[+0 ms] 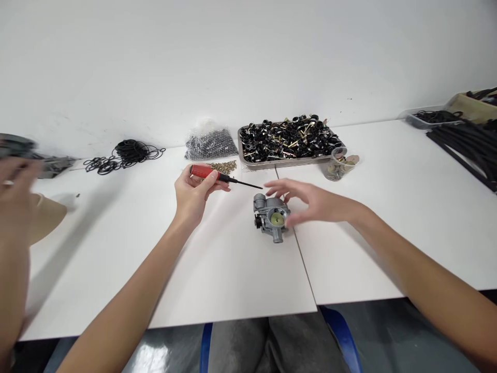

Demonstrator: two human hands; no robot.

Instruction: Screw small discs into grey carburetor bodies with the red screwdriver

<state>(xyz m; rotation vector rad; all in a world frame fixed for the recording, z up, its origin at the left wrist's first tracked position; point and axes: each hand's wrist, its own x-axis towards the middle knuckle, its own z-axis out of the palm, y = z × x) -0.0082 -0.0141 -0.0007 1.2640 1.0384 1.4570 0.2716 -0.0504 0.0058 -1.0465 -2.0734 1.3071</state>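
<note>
My left hand [193, 194] is closed round the red handle of a screwdriver [201, 171], whose dark shaft points right, its tip above and behind a carburetor [267, 204]. The carburetor is grey metal and rests on the white table, with a round brass-coloured plate [277, 219] in its bore and a short spout facing me. At its right side is my right hand [306, 201], fingers spread and slightly blurred, with thumb and fingertips around the upper right edge. Whether they touch it I cannot tell. No object shows in that hand.
Behind stand a metal tray [279, 165] of black parts, a bag of dark pieces [212, 144], small brass screws [224, 167] and a clear cup [337, 168] of discs. Black rings [132, 151] lie left; black tubes [464, 147] right. Another person's blurred hand [15, 181] is far left.
</note>
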